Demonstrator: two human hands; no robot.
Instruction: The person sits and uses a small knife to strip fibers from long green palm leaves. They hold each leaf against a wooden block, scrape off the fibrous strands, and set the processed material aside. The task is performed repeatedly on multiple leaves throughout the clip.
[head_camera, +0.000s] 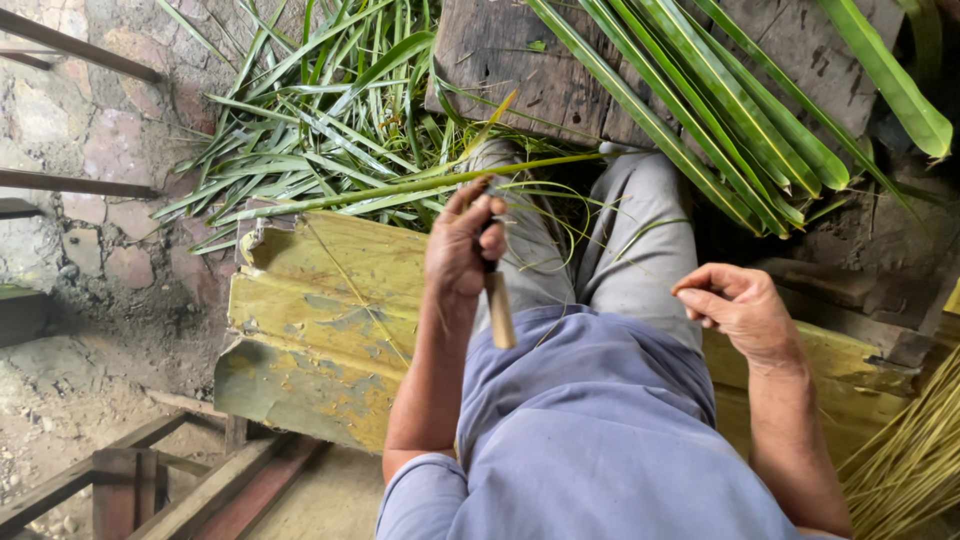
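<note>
My left hand (462, 245) grips a knife (499, 308), wooden handle pointing down, and pinches a long leaf (400, 188) over the bench's (320, 320) far edge. My right hand (740, 310) hangs empty above my thigh, fingers loosely curled.

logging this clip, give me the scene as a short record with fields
setting: outdoors, person seated on a worn yellow bench
left hand: closed on a wooden-handled tool, also pinching a long green leaf
right hand: fingers curled, whether it holds anything cannot be told
nearby: pile of green leaves on the ground, dark wooden board, bundle of thin yellow strips
</note>
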